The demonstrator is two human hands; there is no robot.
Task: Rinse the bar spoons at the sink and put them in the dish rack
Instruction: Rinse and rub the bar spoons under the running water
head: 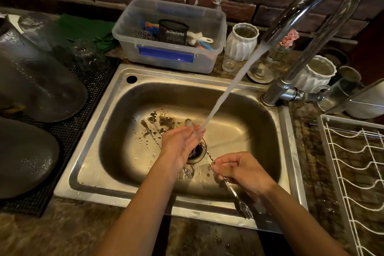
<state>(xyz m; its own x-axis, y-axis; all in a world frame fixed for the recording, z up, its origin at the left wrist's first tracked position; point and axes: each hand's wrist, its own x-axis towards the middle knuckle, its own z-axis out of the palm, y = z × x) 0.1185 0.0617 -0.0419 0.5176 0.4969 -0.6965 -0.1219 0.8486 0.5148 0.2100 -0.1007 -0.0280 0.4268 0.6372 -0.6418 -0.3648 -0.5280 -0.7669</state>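
Observation:
A long twisted bar spoon (208, 155) slants across the steel sink (116, 97), its bowl up near the water stream and its fork end low at the front rim. My right hand (245, 172) pinches its stem near the middle. My left hand (180, 143) rubs the upper stem under the running water (228, 87). Two more bar spoons (150, 131) lie on the sink floor to the left, among dark specks; their fork ends show beneath my left wrist. The white wire dish rack (353, 162) stands on the right counter.
The chrome faucet (311, 16) arches over from the right. Behind the sink stand a clear plastic tub (170, 33) of scrubbers, white jars (242, 41) and a small glass. Dark plates (31, 81) rest on a black mat at left.

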